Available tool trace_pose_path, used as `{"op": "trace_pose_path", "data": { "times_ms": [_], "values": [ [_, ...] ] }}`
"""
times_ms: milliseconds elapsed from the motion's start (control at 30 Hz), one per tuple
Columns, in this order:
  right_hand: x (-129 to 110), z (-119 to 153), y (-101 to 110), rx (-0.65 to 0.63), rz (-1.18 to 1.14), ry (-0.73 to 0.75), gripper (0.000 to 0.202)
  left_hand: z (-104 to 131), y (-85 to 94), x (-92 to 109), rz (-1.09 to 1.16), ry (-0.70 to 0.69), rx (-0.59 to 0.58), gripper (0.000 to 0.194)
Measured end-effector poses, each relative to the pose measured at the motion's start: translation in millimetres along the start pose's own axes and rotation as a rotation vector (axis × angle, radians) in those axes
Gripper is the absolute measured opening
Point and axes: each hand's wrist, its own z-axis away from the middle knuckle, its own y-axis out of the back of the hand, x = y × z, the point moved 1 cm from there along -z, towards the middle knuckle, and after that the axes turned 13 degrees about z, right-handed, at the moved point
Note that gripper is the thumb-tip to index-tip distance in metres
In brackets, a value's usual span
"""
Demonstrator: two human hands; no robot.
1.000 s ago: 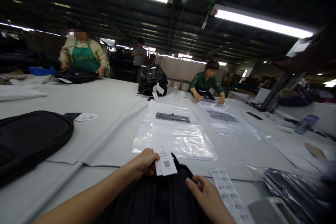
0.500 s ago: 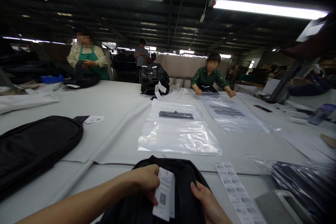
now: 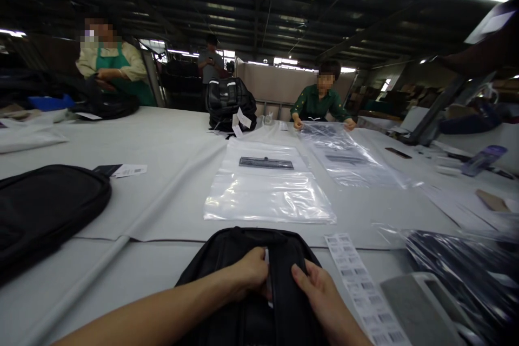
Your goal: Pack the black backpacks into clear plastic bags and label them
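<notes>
A black backpack (image 3: 227, 308) lies on the white table right in front of me. My left hand (image 3: 253, 273) is closed on a white tag (image 3: 269, 281) at the middle of the backpack, beside a wide black strap or panel; only a narrow strip of the tag shows. My right hand (image 3: 314, 286) pinches the right edge of that black panel, thumb on top. Its fingertips are partly hidden by the fabric.
Clear plastic bags (image 3: 267, 194) lie beyond the backpack. A label sheet (image 3: 360, 286) and a grey device (image 3: 421, 303) are at right, a black bag (image 3: 52, 200) at left. Across the table a person (image 3: 320, 97) holds a plastic bag (image 3: 344, 157); stacked backpacks (image 3: 229, 102) stand nearby.
My left hand has brought the tag in against the panel, so much less of it shows. My right hand still grips the panel's edge. The view has tilted down.
</notes>
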Motion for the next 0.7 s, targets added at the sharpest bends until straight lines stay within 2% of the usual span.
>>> {"op": "trace_pose_path", "data": {
  "times_ms": [67, 167, 233, 300, 333, 400, 467, 567, 700],
  "values": [
    [14, -4, 1, 0.116, 0.361, 0.066, 0.037, -6, 2.6, -2, -0.148, -0.03, 0.003, 0.029],
    [36, -6, 2, 0.328, 0.842, 0.175, 0.03, -5, 10.5, 10, -0.515, -0.144, 0.01, 0.013],
    [45, -5, 2, 0.466, 1.0, 0.247, 0.04, 5, 13.6, 18, -0.656, -0.21, 0.032, 0.001],
    [50, -5, 1, 0.562, 1.071, 0.318, 0.055, 19, 12.7, 20, -0.771, -0.296, 0.057, 0.006],
    [50, -5, 0, 0.581, 1.093, 0.346, 0.055, 27, 11.4, 17, -0.861, -0.371, 0.055, 0.013],
    [48, -7, -2, 0.577, 1.121, 0.393, 0.045, 39, 9.2, 2, -1.072, -0.548, -0.012, 0.034],
    [41, -6, -2, 0.536, 1.131, 0.424, 0.038, 44, 10.4, -18, -1.255, -0.67, -0.134, 0.049],
    [23, 8, 5, 0.441, 1.123, 0.422, 0.032, 44, 16.4, -44, -1.347, -0.696, -0.211, 0.052],
    [-5, 62, 11, 0.327, 1.14, 0.39, 0.025, 40, 20.3, -54, -1.317, -0.72, -0.194, 0.052]
  ]
}}
